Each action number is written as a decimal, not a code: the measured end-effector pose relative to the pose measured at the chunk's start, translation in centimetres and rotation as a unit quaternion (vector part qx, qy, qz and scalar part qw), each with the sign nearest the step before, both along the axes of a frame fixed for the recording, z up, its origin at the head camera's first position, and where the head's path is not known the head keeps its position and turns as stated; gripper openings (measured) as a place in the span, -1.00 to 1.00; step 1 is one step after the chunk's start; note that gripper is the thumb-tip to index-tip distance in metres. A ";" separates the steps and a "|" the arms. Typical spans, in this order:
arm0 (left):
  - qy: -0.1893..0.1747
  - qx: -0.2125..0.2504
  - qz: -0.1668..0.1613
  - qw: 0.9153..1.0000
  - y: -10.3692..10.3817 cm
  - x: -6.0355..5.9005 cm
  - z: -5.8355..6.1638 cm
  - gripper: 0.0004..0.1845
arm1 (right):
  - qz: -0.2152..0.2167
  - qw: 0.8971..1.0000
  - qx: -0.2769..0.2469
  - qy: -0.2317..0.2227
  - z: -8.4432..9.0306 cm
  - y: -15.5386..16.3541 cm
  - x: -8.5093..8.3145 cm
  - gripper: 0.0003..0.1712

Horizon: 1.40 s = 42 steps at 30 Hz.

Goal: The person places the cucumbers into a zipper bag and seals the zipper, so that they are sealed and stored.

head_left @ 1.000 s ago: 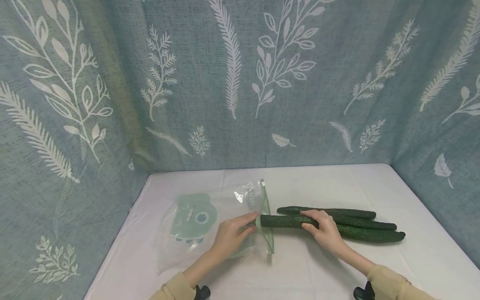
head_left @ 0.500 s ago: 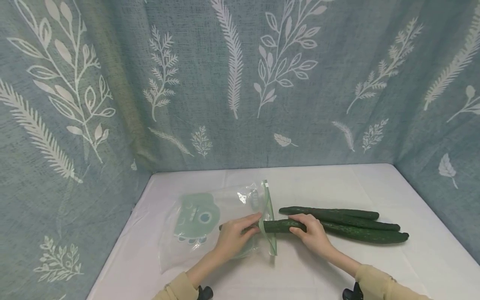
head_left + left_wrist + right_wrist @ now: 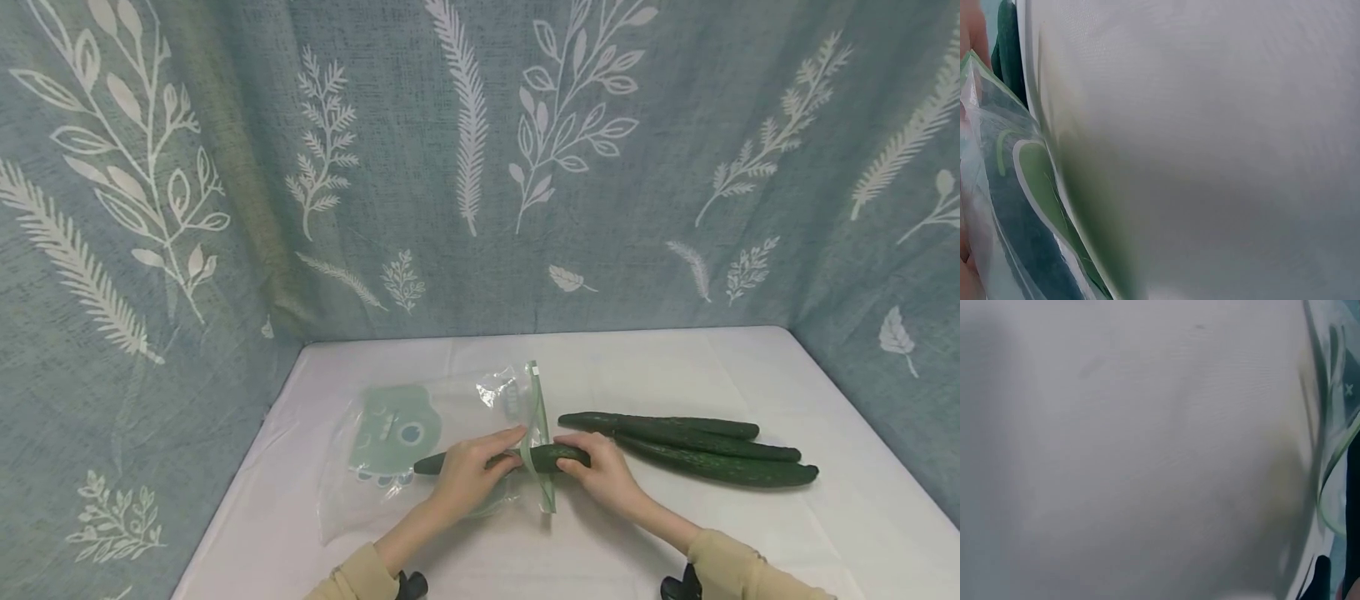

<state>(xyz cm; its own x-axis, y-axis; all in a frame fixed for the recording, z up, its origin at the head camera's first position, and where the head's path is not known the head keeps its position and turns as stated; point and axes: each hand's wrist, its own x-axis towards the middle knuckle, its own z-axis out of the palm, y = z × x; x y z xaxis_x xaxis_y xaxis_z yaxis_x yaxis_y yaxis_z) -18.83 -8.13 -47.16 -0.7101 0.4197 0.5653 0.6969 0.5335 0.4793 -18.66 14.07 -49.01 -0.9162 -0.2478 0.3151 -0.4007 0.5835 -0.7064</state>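
Note:
A clear zip bag (image 3: 405,442) with a green printed figure lies on the white table (image 3: 675,367), its mouth facing right. A dark green cucumber (image 3: 555,456) lies halfway inside the bag, its tip showing through the plastic. My left hand (image 3: 468,473) pinches the bag's upper mouth edge. My right hand (image 3: 600,475) grips the cucumber's outer end just right of the bag mouth. The left wrist view shows the bag's plastic (image 3: 1010,206) close up beside the white cloth. In the right wrist view only cloth and the bag's rim (image 3: 1335,481) are seen.
Two more long cucumbers (image 3: 697,450) lie side by side to the right of my right hand. Blue-green fabric walls with white leaf prints (image 3: 480,167) close in the table at the back and on both sides.
My right hand has slid left with the cucumber, pushing it deeper into the bag; its tip now shows left of my left hand. The left hand has stayed at the bag mouth.

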 end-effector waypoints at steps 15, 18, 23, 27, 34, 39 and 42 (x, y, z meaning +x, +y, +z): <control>-0.008 0.003 -0.016 1.000 0.0 0.1 0.2 -0.57 | 0.045 0.998 -0.015 -0.035 0.2 -2.4 -0.1 -0.59; -0.014 0.005 -0.017 1.000 -0.1 0.2 0.3 -0.56 | 0.044 0.998 -0.018 -0.042 0.1 -3.0 -0.2 -0.62; -0.017 0.006 -0.019 1.000 -0.1 0.2 0.3 -0.56 | 0.048 0.997 -0.012 -0.056 0.1 -3.9 -0.4 -0.68; -0.012 0.005 -0.021 1.000 -0.2 0.2 0.4 -0.55 | 0.066 0.995 -0.022 -0.068 0.2 -4.6 -0.6 -0.68; -0.008 0.005 -0.022 1.000 -0.3 0.1 0.4 -0.55 | 0.095 0.990 -0.064 -0.088 0.2 -5.6 -0.8 -0.47; 0.002 0.008 -0.022 1.000 -0.4 0.1 0.3 -0.56 | 0.110 0.984 -0.084 -0.112 0.1 -6.1 -1.0 -0.47; 0.004 0.009 -0.025 1.000 -0.6 0.2 0.3 -0.55 | 0.118 0.981 -0.098 -0.121 0.1 -6.3 -1.1 -0.48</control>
<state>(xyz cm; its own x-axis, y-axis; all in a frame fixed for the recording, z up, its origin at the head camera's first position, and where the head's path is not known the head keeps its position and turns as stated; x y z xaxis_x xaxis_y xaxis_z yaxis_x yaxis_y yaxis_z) -18.68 -8.69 -46.84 -0.6834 0.4442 0.5793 0.7267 0.4891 0.4823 -19.79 7.72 -48.89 -0.8943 -0.4188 0.1578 -0.3146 0.3376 -0.8872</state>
